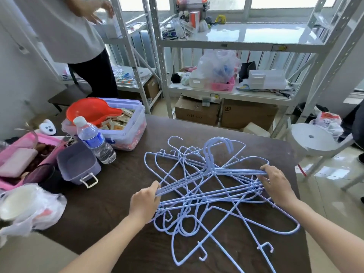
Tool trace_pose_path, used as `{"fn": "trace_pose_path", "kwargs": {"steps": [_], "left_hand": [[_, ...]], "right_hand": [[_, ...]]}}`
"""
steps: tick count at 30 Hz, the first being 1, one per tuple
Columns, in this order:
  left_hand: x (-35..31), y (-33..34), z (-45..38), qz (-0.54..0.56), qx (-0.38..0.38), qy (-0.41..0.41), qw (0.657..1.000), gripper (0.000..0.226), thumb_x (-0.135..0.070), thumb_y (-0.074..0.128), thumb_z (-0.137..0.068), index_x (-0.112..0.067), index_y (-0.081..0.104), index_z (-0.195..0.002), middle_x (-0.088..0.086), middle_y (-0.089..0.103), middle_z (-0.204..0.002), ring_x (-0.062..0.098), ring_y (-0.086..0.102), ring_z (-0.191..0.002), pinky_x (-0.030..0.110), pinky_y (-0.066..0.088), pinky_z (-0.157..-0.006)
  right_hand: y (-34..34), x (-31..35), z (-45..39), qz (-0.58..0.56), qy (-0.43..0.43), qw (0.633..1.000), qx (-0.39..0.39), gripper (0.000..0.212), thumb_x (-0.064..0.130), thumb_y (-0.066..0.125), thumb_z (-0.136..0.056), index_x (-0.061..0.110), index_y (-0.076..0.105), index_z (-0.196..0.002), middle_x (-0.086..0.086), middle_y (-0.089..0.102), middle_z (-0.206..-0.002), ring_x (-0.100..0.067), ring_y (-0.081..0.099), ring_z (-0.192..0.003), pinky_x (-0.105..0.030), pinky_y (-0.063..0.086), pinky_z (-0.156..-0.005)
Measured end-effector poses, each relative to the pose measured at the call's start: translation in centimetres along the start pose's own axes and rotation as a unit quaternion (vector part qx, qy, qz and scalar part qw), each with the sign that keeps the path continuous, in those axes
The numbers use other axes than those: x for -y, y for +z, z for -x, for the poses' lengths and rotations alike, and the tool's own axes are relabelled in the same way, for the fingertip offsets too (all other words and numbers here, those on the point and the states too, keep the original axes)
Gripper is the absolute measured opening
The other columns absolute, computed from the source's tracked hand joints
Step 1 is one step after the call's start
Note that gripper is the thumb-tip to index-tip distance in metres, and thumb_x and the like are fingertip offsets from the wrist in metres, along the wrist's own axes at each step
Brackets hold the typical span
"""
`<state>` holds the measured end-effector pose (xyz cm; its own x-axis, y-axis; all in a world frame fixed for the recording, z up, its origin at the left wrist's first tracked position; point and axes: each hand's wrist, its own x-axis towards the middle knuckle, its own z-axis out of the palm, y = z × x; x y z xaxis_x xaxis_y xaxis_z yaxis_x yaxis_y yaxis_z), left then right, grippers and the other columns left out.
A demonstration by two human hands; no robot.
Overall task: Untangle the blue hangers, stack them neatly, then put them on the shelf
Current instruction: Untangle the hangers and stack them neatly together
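A tangled heap of thin light-blue wire hangers (199, 196) lies on the dark wooden table (110, 211), hooks pointing every way. My left hand (144, 203) grips the left ends of a few hangers at the heap's left side. My right hand (276, 184) pinches the right ends of the same bundle at the heap's right side. That bundle stands slightly raised, its hooks (218, 144) upright at the far side. Beyond the table stands a white metal shelf (236, 43) with a mostly bare upper board.
On the table's left sit a water bottle (94, 139), a purple tub (77, 164), a clear bin with a red scoop (92, 112), a pink tray (23, 154) and a plastic bag (29, 205). A person (74, 36) stands far left. A white stool (315, 138) is right.
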<state>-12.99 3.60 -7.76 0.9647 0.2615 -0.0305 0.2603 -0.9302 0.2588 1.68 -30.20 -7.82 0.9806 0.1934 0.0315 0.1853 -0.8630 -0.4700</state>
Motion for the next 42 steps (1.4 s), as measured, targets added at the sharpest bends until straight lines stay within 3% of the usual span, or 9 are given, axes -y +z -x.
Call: {"fn": "trace_pose_path", "kwargs": {"steps": [1, 7, 13, 18, 22, 25, 31, 38, 42], "left_hand": [[-0.1, 0.0, -0.1, 0.019, -0.017, -0.017, 1.0, 0.014, -0.023, 0.045, -0.093, -0.014, 0.056, -0.095, 0.003, 0.063, -0.065, 0.027, 0.065, -0.063, 0.027, 0.041, -0.052], [-1.7, -4.2, -0.1, 0.12, -0.066, -0.093, 0.986, 0.012, -0.025, 0.061, -0.084, -0.013, 0.061, -0.079, 0.014, 0.07, -0.077, 0.036, 0.062, -0.074, 0.031, 0.038, -0.058], [-2.8, -5.8, 2.0, 0.159, -0.082, -0.182, 0.967, 0.018, -0.004, 0.05, -0.087, -0.005, 0.064, -0.075, 0.025, 0.067, -0.082, 0.035, 0.059, -0.075, 0.029, 0.027, -0.057], [-3.6, -5.5, 3.4, 0.195, -0.064, -0.226, 0.952, 0.029, -0.004, 0.044, -0.09, -0.012, 0.056, -0.065, 0.027, 0.065, -0.081, 0.038, 0.061, -0.081, 0.031, 0.037, -0.063], [-3.3, -6.1, 4.0, 0.203, -0.083, -0.231, 0.948, 0.039, -0.006, 0.043, -0.09, -0.019, 0.046, -0.054, 0.007, 0.052, -0.06, 0.032, 0.056, -0.07, 0.036, 0.044, -0.065], [-3.2, -6.8, 4.1, 0.208, -0.088, -0.23, 0.947, 0.039, -0.009, 0.042, -0.09, -0.02, 0.046, -0.053, 0.007, 0.051, -0.059, 0.029, 0.053, -0.066, 0.042, 0.05, -0.069], [-3.9, -7.0, 4.5, 0.203, -0.097, -0.248, 0.942, 0.038, -0.01, 0.042, -0.091, -0.019, 0.046, -0.055, 0.011, 0.054, -0.067, 0.032, 0.056, -0.07, 0.042, 0.049, -0.069], [-7.8, -7.4, 6.5, 0.179, -0.134, -0.297, 0.928, 0.039, -0.006, 0.041, -0.089, -0.022, 0.046, -0.053, 0.005, 0.054, -0.065, 0.028, 0.055, -0.071, 0.032, 0.04, -0.063], [-10.9, -6.8, 8.3, 0.174, -0.158, -0.359, 0.903, 0.039, -0.003, 0.041, -0.087, -0.021, 0.048, -0.054, 0.006, 0.054, -0.063, 0.026, 0.053, -0.069, 0.031, 0.038, -0.064]], "right_hand": [[-0.2, -0.1, -0.2, -0.013, -0.002, 1.0, -0.004, 0.003, 0.0, 0.057, -0.085, -0.001, 0.058, -0.088, -0.025, 0.063, -0.091, -0.039, 0.056, -0.086, -0.041, 0.042, -0.071], [-5.0, -1.6, -2.2, -0.045, -0.096, 0.994, 0.032, 0.028, -0.013, 0.06, -0.072, 0.003, 0.047, -0.053, -0.008, 0.046, -0.049, -0.025, 0.045, -0.052, -0.034, 0.036, -0.051], [-8.9, -0.8, -4.2, -0.102, -0.097, 0.99, 0.007, 0.041, 0.005, 0.064, -0.082, 0.007, 0.034, -0.053, -0.013, 0.038, -0.059, -0.025, 0.033, -0.061, -0.032, 0.025, -0.06], [-9.4, 0.2, -4.7, -0.122, -0.132, 0.983, -0.026, 0.048, -0.002, 0.064, -0.078, 0.015, 0.03, -0.049, -0.004, 0.029, -0.05, -0.023, 0.032, -0.06, -0.033, 0.022, -0.053], [-9.5, 0.8, -4.8, -0.126, -0.151, 0.98, -0.035, 0.037, -0.006, 0.063, -0.076, 0.007, 0.037, -0.053, -0.003, 0.029, -0.048, -0.022, 0.031, -0.059, -0.036, 0.011, -0.054], [-9.6, 1.1, -5.2, -0.123, -0.153, 0.98, -0.039, 0.049, -0.004, 0.063, -0.077, 0.016, 0.031, -0.047, 0.001, 0.029, -0.047, -0.022, 0.03, -0.057, -0.034, 0.019, -0.051], [-9.9, 1.3, -6.0, -0.124, -0.155, 0.98, -0.027, 0.045, -0.001, 0.062, -0.079, 0.018, 0.035, -0.048, 0.001, 0.034, -0.047, -0.024, 0.031, -0.056, -0.027, 0.025, -0.049], [-10.3, 0.1, -8.5, -0.157, -0.197, 0.967, 0.036, 0.035, 0.0, 0.062, -0.081, 0.007, 0.042, -0.053, 0.001, 0.035, -0.048, -0.018, 0.029, -0.05, -0.027, 0.025, -0.047], [-10.7, -0.7, -10.5, -0.164, -0.23, 0.956, 0.076, 0.03, 0.001, 0.063, -0.081, 0.001, 0.044, -0.058, -0.002, 0.033, -0.048, -0.015, 0.027, -0.048, -0.016, 0.028, -0.044]]}}
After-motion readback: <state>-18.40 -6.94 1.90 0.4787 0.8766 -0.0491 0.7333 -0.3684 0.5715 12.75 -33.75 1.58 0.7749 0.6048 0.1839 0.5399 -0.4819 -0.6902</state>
